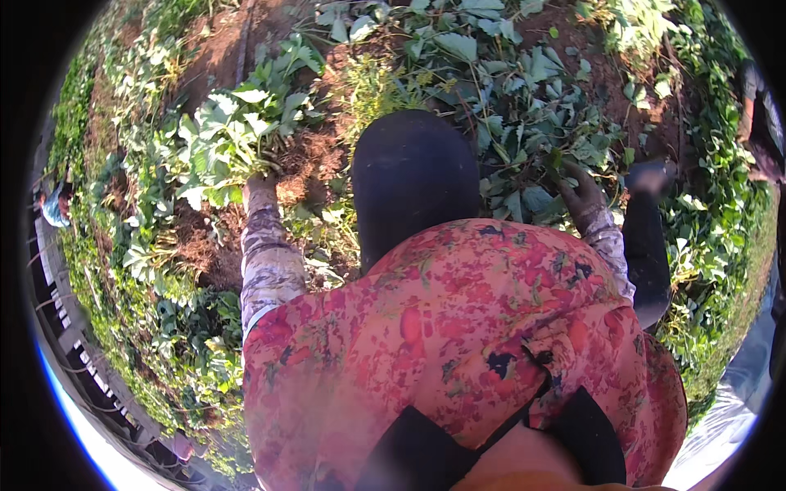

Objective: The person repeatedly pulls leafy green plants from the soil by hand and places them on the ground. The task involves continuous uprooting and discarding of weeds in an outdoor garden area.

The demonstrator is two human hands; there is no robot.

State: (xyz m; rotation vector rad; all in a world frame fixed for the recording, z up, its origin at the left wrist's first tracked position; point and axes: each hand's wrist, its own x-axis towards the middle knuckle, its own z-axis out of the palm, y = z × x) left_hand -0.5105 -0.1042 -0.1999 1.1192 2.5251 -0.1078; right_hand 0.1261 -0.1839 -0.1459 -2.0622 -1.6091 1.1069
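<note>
My left hand (263, 182) is closed around the stems of a bunch of leafy plants (222, 132), which look like strawberry plants. Their broad toothed leaves spread up and to the left, in sunlight. Brown fibrous roots (310, 161) show just right of this hand. On the other side, my right hand (583, 193) reaches into shaded strawberry-like foliage (522, 132). Its thumb and fingers curve about a leaf, but the fingertips are partly hidden, so its grip is unclear. Both wrists wear patterned sleeves.
My dark-clothed knee (417, 178) rises between my hands. Reddish soil (212, 67) shows among the plants. A second root clump (199, 242) lies at left. One person (55, 205) is far left; another (761, 116) is at the right rim. Pale sheeting (724, 405) lies lower right.
</note>
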